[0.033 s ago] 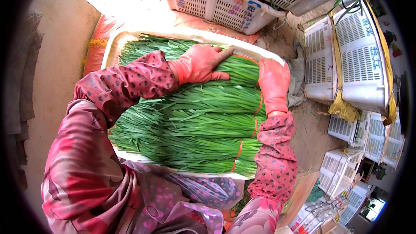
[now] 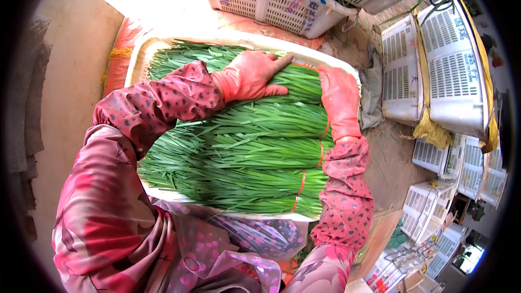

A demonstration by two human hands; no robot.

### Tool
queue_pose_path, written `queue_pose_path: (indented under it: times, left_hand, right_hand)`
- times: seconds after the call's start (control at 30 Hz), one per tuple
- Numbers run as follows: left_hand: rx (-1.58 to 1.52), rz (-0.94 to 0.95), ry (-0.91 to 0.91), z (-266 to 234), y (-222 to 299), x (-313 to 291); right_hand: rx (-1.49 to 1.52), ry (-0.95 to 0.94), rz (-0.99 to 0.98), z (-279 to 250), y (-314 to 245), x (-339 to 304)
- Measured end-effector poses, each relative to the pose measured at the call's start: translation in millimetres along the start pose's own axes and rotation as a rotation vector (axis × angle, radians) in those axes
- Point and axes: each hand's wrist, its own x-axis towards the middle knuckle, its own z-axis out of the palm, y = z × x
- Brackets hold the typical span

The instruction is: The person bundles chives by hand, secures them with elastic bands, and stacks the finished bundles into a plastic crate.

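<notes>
Lying along crate's [image 2: 142,58] far wall: bundle [image 2: 298,83]
It was covered by splayed left hand [image 2: 247,77], its end by right hand [image 2: 341,97], grip unclear.

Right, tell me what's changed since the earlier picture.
Only a small move: the gloved right hand has shifted slightly left, inward from the right end of the white tray, at the far chive bundle. No new hold or release shows. The gloved left hand stays spread over that bundle, and the nearer chive bundles lie as before.
</notes>
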Motion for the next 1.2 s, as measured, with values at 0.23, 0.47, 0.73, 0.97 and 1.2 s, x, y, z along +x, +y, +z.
queue_pose_path:
  times: [0.23, 0.47, 0.73, 0.97, 1.2]
  left_hand:
    - [0.069, 0.052, 0.149, 23.7, -11.3, -0.7]
    - [0.08, 0.05, 0.139, 42.5, -17.0, 2.6]
    - [-0.111, 0.054, 0.06, 29.9, -36.0, 5.4]
    - [-0.285, 0.007, -0.228, -13.5, -27.8, 24.9]
    - [-0.329, -0.039, -0.222, -55.1, -12.0, 38.0]
  right_hand:
    - [-0.086, 0.117, -0.013, 17.0, -14.8, -2.6]
    - [-0.305, 0.106, 0.123, 16.0, -30.0, -12.9]
    - [-0.041, 0.2, 0.228, 28.4, -137.6, -31.4]
    - [0.066, 0.209, 0.203, -1.2, -108.9, -59.3]
    - [-0.024, -0.048, -0.027, -16.5, -148.4, -51.2]
